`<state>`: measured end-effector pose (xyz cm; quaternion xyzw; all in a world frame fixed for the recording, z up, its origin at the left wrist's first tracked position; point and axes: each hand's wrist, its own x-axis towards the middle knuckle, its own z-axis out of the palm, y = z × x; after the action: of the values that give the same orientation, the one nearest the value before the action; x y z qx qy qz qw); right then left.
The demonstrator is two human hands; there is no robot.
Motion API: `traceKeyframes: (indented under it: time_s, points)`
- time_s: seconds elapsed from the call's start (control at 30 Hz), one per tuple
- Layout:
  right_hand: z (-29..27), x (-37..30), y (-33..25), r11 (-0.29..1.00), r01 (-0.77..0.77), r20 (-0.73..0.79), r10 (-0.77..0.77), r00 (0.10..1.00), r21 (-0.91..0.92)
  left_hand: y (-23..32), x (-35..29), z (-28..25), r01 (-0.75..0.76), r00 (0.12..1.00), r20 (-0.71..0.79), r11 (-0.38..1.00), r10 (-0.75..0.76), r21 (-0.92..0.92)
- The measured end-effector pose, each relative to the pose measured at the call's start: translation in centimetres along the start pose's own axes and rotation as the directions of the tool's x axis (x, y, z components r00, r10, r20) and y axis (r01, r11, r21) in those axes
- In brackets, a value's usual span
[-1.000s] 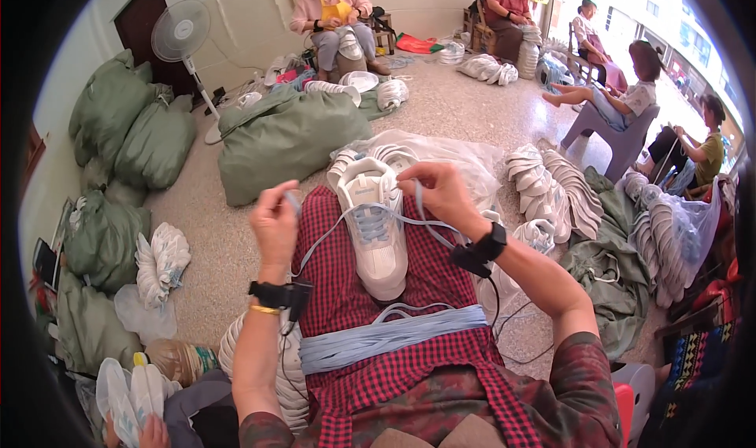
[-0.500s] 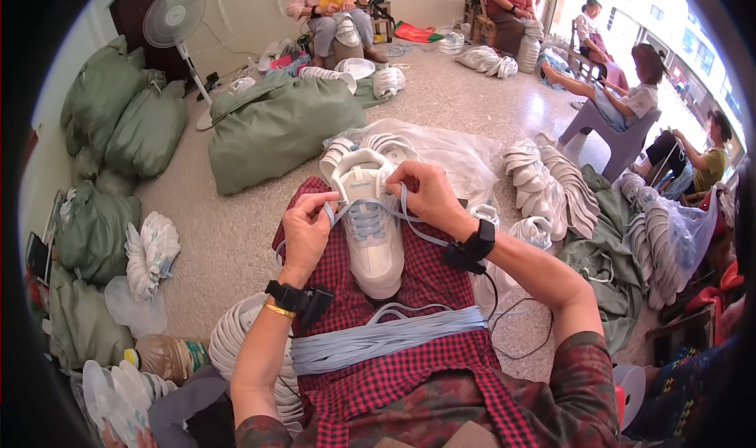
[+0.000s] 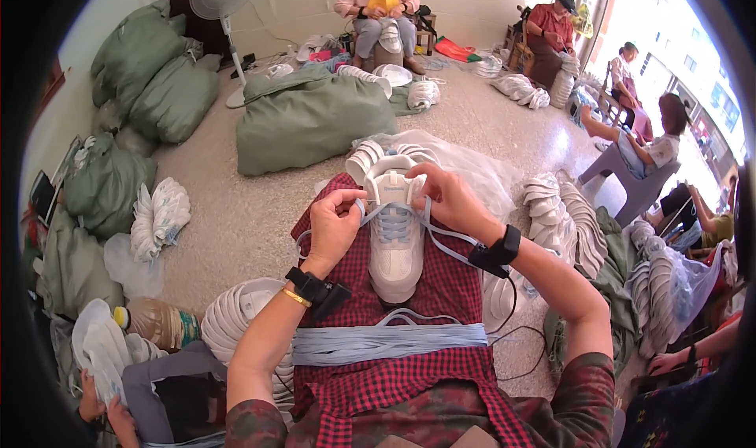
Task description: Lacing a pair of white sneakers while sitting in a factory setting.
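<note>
A white sneaker [image 3: 396,268] rests toe toward me on my lap, over a red-and-black checked apron [image 3: 441,298]. A flat light-blue shoelace [image 3: 393,223] criss-crosses its front, with loose ends looping out on both sides. At the upper left of the lacing, the fingers of my left hand [image 3: 334,226] pinch one lace end beside the collar. My right hand [image 3: 455,204] is closed in a pinch at the other side, by the upper eyelets, on the other lace end. Across my lap lies a bundle of light-blue laces [image 3: 390,344].
White shoe uppers [image 3: 240,322] are stacked at my left, with more piles [image 3: 551,212] on the right. A large green sack [image 3: 315,125] lies ahead. Several people sit around the room; a neighbour's hands [image 3: 106,409] show at lower left. A black cable [image 3: 520,369] trails at my right.
The whole view has shifted, so the room appears further right and slightly lower. Both hands stay at the sneaker's top, pinching the lace. The neighbour's hands at lower left show more.
</note>
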<state>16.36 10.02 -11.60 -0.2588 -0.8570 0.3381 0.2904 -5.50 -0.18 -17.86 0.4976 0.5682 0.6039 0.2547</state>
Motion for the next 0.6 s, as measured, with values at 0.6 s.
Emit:
traceKeyframes:
  time_s: [0.6]
  points:
    - [-2.7, 2.9, -0.1, 0.918, 0.261, 0.280, -0.177, 0.944, -0.300, 0.4, 0.4, 1.1, -0.084, 0.993, -0.071, 0.990, 0.092, 0.113]
